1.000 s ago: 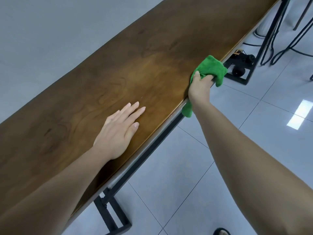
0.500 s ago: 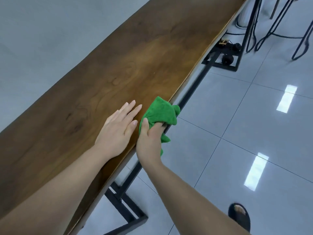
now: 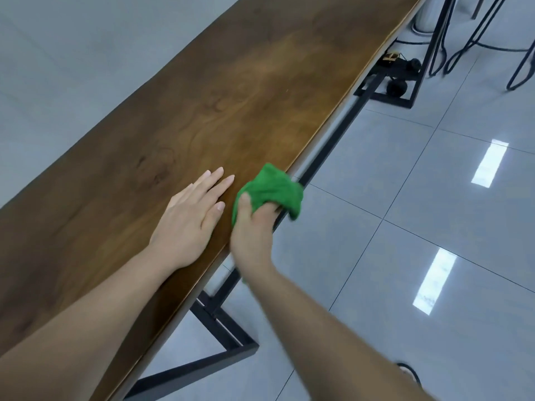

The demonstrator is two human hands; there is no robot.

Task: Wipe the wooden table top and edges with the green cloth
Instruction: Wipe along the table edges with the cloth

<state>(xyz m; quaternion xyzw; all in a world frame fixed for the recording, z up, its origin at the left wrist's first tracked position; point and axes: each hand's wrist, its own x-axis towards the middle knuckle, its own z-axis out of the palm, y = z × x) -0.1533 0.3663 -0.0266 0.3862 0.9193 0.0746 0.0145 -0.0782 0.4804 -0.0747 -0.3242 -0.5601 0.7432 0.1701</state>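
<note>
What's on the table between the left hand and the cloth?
Nothing. In the head view only a narrow strip of bare table top separates the left hand from the cloth.

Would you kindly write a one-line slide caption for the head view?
Right hand grips the green cloth over the wooden table's near edge while the left hand rests flat on top.

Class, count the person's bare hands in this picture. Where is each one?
2. The left hand lies flat on the brown wooden table top. The right hand grips the crumpled green cloth at the table's edge. Neither is hidden.
</note>
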